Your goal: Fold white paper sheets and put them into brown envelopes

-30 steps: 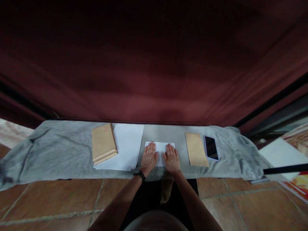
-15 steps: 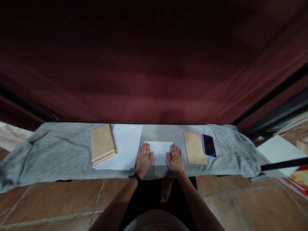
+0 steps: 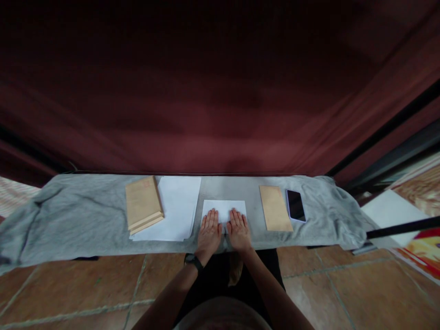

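Note:
A white sheet of paper [image 3: 224, 205], which looks folded, lies crosswise on the grey cloth before me. My left hand [image 3: 209, 233] rests flat on its left half, fingers stretched out and pointing away from me. On the right half, my right hand [image 3: 238, 232] lies flat in the same way, with a narrow gap between the two. Left of them is a stack of larger white sheets [image 3: 178, 206], partly under several brown envelopes [image 3: 142, 201]. To the right lies a single brown envelope [image 3: 275, 208].
A phone [image 3: 296, 206] with a dark screen lies right of the single envelope. Grey cloth [image 3: 92, 211] covers the long narrow surface. Dark red fabric [image 3: 213, 151] rises behind it. At far right a black bar [image 3: 402, 228] crosses a white panel.
Both hands have slid inward from the paper's left and right edges toward its middle, coming closer together. The whole view has shifted slightly.

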The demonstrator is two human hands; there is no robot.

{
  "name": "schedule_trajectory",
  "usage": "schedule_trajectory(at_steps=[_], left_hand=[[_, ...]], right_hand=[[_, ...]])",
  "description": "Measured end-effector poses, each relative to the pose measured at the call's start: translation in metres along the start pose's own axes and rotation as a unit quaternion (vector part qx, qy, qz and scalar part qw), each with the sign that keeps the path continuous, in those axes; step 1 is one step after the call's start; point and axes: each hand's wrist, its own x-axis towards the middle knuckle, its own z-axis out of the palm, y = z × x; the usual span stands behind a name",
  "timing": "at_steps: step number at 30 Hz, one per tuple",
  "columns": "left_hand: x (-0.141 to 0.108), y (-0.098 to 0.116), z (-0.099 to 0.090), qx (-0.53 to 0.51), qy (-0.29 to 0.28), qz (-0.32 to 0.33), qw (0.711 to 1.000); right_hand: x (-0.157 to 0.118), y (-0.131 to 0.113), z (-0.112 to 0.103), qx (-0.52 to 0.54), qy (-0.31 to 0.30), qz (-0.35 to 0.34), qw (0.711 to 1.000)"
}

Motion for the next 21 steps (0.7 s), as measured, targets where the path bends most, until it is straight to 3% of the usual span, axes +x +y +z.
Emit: schedule_trajectory(at_steps=[14,18,21], left_hand=[[-0.012,-0.02,-0.006,-0.012,0.044,-0.045,0.998],[-0.009,-0.012,-0.01,-0.01,0.042,-0.035,0.998],[-0.003,0.001,-0.01,-0.02,0.024,-0.001,1.0]], right_hand=[[-0.014,0.042,-0.013,-0.075,0.02,0.063,0.995],[-0.011,0.036,-0.016,-0.074,0.016,0.076,0.994],[-0.005,0.018,-0.016,-0.057,-0.014,0.042,0.997]])
